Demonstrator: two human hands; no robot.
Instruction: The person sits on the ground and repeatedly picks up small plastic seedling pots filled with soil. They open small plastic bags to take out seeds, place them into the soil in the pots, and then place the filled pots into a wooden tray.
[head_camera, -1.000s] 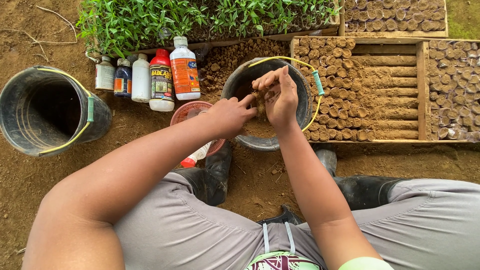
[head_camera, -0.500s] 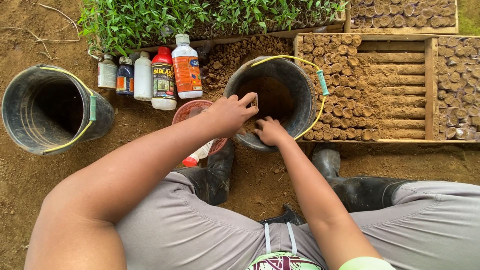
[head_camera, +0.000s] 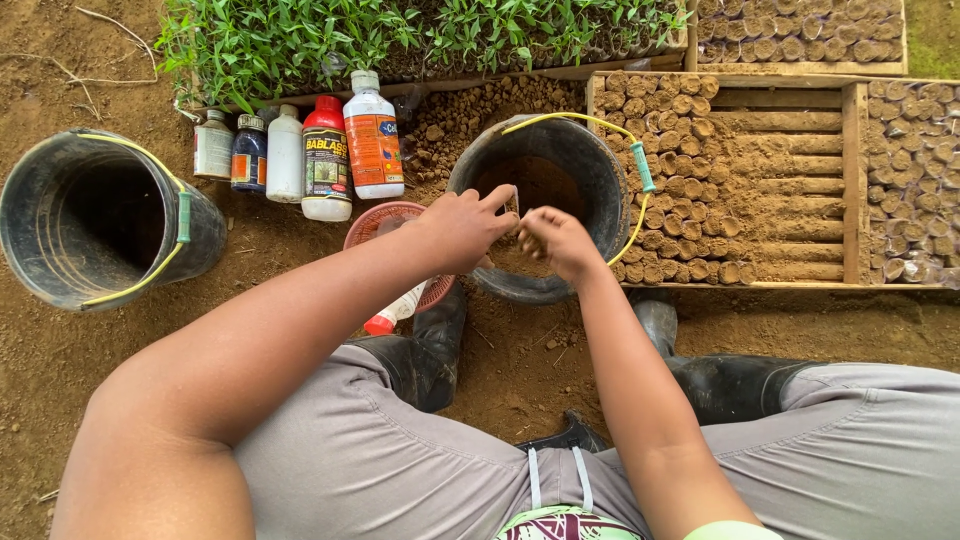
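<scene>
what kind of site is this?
Likely an outdoor plant nursery on bare soil: a bed of green seedlings, wooden trays of soil-filled pots, and both hands over a black bucket of soil.

The left hand (head_camera: 462, 228) and right hand (head_camera: 560, 243) cover the near rim of the soil bucket (head_camera: 600, 170), and whatever sits in their grip above it is too small to tell. Left of that bucket, the red basket (head_camera: 375, 222) is half hidden by the forearm.

My wearer: bare arms, no sleeves; grey trousers (head_camera: 380, 470) with pale drawstrings; black rubber boots (head_camera: 425, 350); patterned green-and-maroon shirt hem (head_camera: 565, 525).
</scene>
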